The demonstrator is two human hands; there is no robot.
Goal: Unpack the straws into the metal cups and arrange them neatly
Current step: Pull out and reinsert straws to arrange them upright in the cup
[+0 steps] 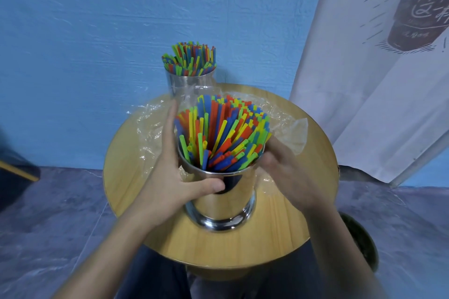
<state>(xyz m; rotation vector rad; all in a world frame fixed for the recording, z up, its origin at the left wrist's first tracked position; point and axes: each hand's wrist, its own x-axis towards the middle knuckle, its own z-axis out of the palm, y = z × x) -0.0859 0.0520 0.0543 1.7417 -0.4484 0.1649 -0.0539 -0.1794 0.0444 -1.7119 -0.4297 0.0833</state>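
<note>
A shiny metal cup (222,204) stands near the front of a round wooden table (303,201), packed with coloured straws (223,133) that fan outward. My left hand (170,172) clasps this cup: thumb across its front wall, fingers reaching up along the left of the straws. My right hand (289,170), slightly blurred, rests against the cup's right rim with fingers touching the straws there. A second metal cup (189,85) full of straws (189,58) stands at the table's far edge.
Crumpled clear plastic wrapping (289,128) lies on the table behind and beside the near cup. A blue wall is behind, a white printed banner (379,80) hangs at the right, and a dark round pot (359,240) sits on the floor at lower right.
</note>
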